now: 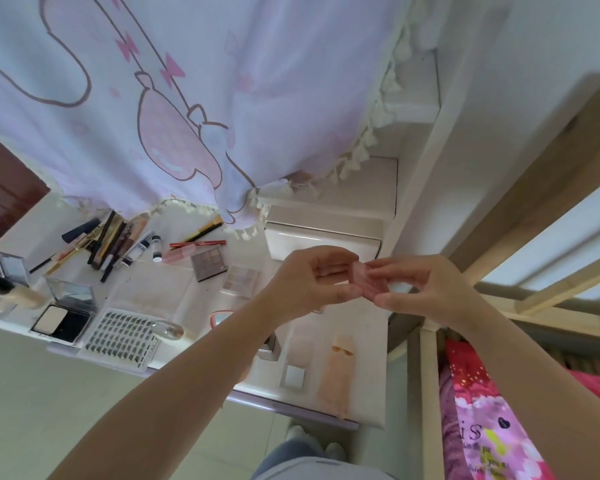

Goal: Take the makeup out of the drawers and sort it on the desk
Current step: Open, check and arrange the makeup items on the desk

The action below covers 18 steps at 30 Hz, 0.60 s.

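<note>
Both hands, the left hand (321,284) and the right hand (426,289), pinched a small pink case (368,280) with their fingers above the bench (174,289), so it was best kept level and set beside the eyeshadow palettes (209,264).

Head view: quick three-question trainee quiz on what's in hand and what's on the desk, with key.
1. True or false: both hands grip the small pink case.
2. Which lies nearer the desk's front edge: A) lash tray B) brown eyeshadow palette?
3. Fill in: the open powder compact sits to the ___ of the lash tray in the picture.

Key: 1 true, left hand, right hand; 2 A; 3 left.
</note>
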Motion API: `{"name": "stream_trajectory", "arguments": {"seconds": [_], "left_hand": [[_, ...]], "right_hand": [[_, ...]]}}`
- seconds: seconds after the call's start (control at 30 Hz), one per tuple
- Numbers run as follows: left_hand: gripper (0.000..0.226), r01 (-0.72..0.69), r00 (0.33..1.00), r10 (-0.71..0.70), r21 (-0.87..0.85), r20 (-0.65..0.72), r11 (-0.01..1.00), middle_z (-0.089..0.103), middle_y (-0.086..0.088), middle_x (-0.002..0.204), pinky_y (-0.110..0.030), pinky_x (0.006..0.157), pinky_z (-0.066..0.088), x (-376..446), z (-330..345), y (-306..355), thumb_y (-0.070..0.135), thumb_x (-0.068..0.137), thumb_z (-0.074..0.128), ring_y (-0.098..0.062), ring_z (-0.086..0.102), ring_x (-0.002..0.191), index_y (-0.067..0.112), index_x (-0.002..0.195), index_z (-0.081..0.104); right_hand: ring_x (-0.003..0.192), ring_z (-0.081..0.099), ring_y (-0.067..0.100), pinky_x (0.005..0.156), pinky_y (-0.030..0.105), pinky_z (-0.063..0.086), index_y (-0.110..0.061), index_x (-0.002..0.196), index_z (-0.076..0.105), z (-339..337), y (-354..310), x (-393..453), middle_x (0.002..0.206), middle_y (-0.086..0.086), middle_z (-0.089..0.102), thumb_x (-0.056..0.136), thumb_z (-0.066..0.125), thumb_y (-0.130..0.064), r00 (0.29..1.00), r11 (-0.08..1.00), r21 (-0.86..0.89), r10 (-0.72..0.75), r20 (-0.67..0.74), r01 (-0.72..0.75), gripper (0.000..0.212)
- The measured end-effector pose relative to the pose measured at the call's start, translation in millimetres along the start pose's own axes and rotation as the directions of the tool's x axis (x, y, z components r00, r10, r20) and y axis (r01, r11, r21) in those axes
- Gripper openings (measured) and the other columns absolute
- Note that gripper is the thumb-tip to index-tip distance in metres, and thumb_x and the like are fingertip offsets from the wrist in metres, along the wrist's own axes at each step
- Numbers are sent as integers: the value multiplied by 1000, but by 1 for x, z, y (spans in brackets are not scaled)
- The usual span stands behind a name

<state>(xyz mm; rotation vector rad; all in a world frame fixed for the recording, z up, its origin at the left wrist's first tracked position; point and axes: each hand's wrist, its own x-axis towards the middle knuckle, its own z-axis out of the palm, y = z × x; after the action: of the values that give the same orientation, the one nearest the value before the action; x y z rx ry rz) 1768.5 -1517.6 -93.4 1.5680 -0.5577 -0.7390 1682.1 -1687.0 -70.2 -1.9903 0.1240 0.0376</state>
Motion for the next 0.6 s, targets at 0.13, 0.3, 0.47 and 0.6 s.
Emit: {"name": "stream_trajectory", "arguments": {"seconds": [0.13, 0.3, 0.47, 0.6], "left_hand": [[46, -12, 1000, 11, -64, -12, 998, 71, 15, 76, -15, 82, 53, 5, -9, -2, -21, 66, 66, 3, 68, 76, 14, 96, 62], [58, -14, 999, 16, -58, 34, 998, 64, 7, 92, -13, 81, 52, 5, -18, -6, -24, 66, 64, 6, 66, 78, 12, 110, 54], [52, 108, 991, -95, -132, 100, 985, 65, 7, 95, -14, 75, 54, 5, -27, -13, -22, 74, 58, 7, 66, 77, 11, 114, 54], [49, 218, 973, -204, -133, 109, 967, 66, 17, 90, -9, 68, 52, -4, -16, -35, -22, 78, 53, 10, 65, 69, 20, 104, 56]], "right_hand": [[92, 62, -7, 79, 7, 49, -50, 77, 66, 5, -2, 6, 97, -22, 64, 60, 81, -21, 1000, 999, -24, 25, -16, -26, 37], [91, 67, 4, 85, 18, 53, -28, 87, 70, 12, 2, 15, 100, -9, 69, 55, 81, -24, 993, 990, 82, 116, -21, -114, 34], [78, 66, -5, 73, 7, 50, -30, 82, 69, 16, 8, 23, 74, -20, 71, 79, 62, -4, 989, 982, 125, 149, -26, -144, 27], [81, 68, 3, 79, 12, 52, -27, 84, 70, 24, 29, 25, 79, -16, 73, 82, 54, -20, 974, 958, 177, 226, 14, -225, 17]]}}
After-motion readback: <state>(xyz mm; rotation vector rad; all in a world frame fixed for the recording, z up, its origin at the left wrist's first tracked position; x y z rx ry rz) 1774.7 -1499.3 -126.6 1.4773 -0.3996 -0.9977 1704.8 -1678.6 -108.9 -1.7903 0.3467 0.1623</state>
